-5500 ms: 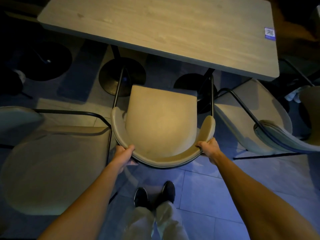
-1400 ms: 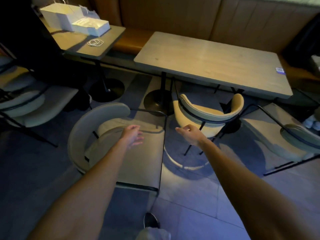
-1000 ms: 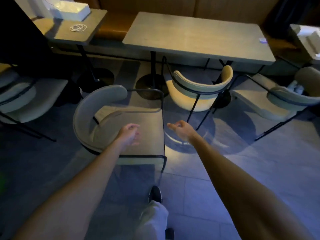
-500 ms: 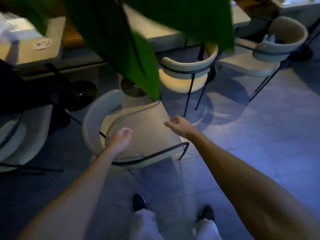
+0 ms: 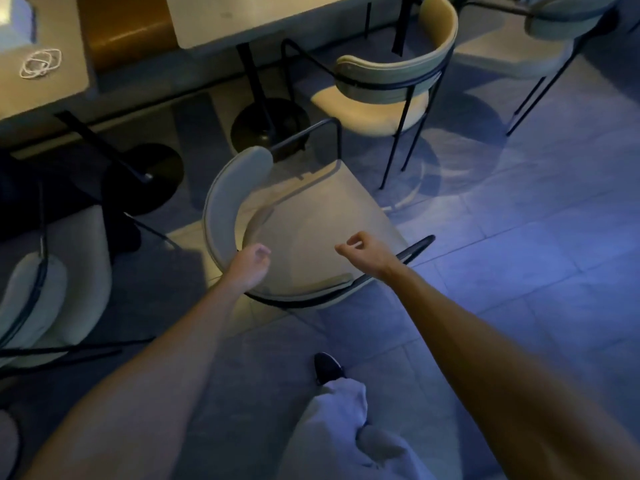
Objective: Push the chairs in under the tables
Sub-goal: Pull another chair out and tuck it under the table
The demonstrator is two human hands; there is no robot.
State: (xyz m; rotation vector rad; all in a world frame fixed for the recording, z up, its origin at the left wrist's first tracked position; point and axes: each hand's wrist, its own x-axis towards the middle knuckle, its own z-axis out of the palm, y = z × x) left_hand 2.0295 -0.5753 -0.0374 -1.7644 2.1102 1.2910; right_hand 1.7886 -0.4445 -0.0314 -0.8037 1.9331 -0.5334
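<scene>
Grey chair (image 5: 311, 216): stood sideways on the floor (image 5: 519, 254), clear of the table (image 5: 221, 19). Left hand (image 5: 249, 261) and right hand (image 5: 367, 252) are seen loosely curled above it, gripping nothing. If pushed unturned, its legs could be caught on the pedestal base (image 5: 270, 123). Counted in all: four chairs, two tables.

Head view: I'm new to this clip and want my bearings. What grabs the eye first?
A pale grey cushioned chair with curved back and black metal frame stands centre, clear of any table. The left hand and right hand hover over it, fingers loosely curled, holding nothing. Behind, a cream chair sits drawn up to a light wooden table.
</scene>
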